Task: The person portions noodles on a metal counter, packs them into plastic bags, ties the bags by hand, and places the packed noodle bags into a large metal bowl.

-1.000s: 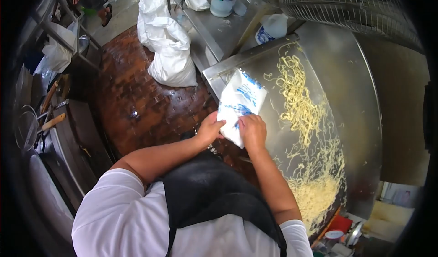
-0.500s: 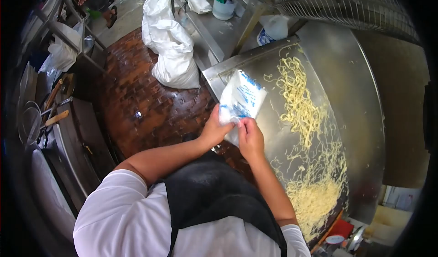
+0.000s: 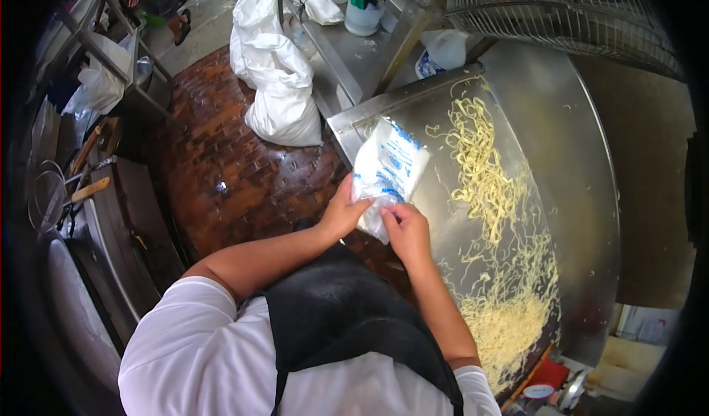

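Observation:
A white plastic bag with blue print is held between my two hands over the near-left edge of a metal worktable. My left hand grips the bag's left side, thumb on top. With thumb and fingertips pinched, my right hand holds the bag's gathered near part. The clear end of the bag hangs down between the hands. To the right, thick flat noodles lie on the metal worktable. A heap of thinner noodles sits closer to me, with loose strands around it.
A large white sack stands on the brown tiled floor. A metal shelf holds tubs, and a wire fan guard juts over the table's far right. At left are a strainer and a metal counter. Another person stands far left.
My right hand has shifted slightly down and left along the bag. More of the bag's clear end now hangs below my hands, and its printed face lies flatter.

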A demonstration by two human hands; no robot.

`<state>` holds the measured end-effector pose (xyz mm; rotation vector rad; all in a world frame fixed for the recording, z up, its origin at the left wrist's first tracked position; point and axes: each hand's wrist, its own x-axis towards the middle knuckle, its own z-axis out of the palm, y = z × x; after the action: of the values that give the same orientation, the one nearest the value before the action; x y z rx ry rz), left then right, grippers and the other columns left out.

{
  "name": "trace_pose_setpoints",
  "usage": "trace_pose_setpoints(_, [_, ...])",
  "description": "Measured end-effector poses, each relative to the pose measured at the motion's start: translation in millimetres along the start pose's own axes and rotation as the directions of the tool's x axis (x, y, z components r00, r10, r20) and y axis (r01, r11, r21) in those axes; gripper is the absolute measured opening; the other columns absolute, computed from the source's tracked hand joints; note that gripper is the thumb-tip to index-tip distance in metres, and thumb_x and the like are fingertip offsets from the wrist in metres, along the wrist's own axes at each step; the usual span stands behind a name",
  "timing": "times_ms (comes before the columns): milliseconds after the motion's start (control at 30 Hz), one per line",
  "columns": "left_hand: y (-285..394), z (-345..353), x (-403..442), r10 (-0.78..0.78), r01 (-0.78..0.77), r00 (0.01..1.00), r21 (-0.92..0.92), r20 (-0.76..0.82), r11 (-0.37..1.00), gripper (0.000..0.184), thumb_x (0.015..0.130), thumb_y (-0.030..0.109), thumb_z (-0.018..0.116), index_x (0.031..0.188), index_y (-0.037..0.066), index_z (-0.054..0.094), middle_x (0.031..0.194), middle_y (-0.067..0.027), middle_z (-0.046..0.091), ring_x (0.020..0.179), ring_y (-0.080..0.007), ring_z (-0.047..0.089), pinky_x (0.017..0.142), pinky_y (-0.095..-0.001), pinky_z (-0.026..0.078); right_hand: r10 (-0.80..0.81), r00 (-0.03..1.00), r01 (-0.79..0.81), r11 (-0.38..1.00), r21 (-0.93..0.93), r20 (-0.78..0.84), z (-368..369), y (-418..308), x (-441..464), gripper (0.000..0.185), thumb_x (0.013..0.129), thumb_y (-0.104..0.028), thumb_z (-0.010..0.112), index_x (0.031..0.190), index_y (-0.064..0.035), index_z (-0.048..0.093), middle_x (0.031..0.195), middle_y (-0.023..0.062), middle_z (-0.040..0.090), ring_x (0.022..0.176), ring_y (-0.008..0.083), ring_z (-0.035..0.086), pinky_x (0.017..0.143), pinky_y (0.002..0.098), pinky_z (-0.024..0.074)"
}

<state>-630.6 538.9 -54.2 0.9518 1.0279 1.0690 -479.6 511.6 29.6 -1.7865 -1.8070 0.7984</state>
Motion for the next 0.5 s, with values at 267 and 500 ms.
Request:
trace_pose_setpoints(267, [-4.2, -9.8, -2.2, -0.008, 0.007, 0.999, 0.026, 0.043, 1.000, 0.058, 0.087, 0.006, 0.059, 0.137, -0.001, 0.033, 0.125, -0.0119, 0.052, 0.115, -0.0171, 0.049, 0.099, -0.0310, 0.038, -0.072, 0.992, 0.064, 0.995, -0.076, -0.108, 0.4, 0.6, 3.4, 0.018, 0.081, -0.016, 0.065, 0.090, -0.0005, 0.065, 0.076, 0.0158, 0.061, 0.066, 0.0292, 0.060, 0.063, 0.0367, 0.0482])
trace_pose_setpoints(500, [-16.2, -13.1, 1.7, 0.036, -0.039, 0.997, 0.052, 0.062, 0.998, 0.068, 0.085, 0.010, 0.064, 0.140, -0.003, 0.027, 0.125, -0.0138, 0.052, 0.116, -0.0186, 0.048, 0.101, -0.0312, 0.037, -0.067, 0.994, 0.055, 0.989, -0.136, -0.084, 5.8, -0.1, 4.6, 0.015, 0.082, -0.017, 0.064, 0.086, -0.0025, 0.064, 0.081, 0.0160, 0.062, 0.076, 0.0328, 0.061, 0.068, 0.0396, 0.0481])
